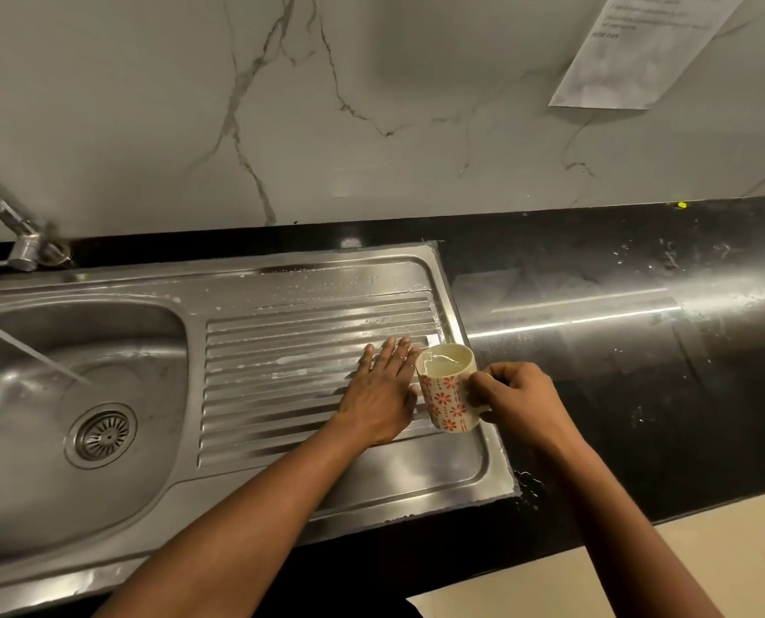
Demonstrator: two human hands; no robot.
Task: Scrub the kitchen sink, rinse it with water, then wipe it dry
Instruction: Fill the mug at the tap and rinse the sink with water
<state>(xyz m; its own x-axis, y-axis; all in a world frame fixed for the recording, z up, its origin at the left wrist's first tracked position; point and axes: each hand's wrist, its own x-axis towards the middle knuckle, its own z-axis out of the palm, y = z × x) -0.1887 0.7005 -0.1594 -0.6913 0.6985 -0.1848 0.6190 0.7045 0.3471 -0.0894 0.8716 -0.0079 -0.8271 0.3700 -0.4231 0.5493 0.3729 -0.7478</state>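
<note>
— Clamped around the handle of the cream ceramic mug with red flower pattern (450, 388), my right hand (512, 401) holds it tilted a little toward 9 o'clock. It has water inside, and it is over the right end of the ribbed steel draining board (282, 363).

— And your left hand?

— My left hand (383, 392) lies flat on the ribs, fingers apart and straight, holding nothing. It is just beside the mug, at its 9 o'clock; I cannot tell if they touch.

— Where is the sink?

— The stainless steel kitchen sink basin (117, 345) is at 9 o'clock from my hands, well apart. A stream of water falls from the steel tap (19, 236), at 11 o'clock, into the basin near the round drain strainer (103, 435). White streaks lie on the ribs. The black polished stone counter (639, 394) is at 3 o'clock, wet with small drops.
</note>
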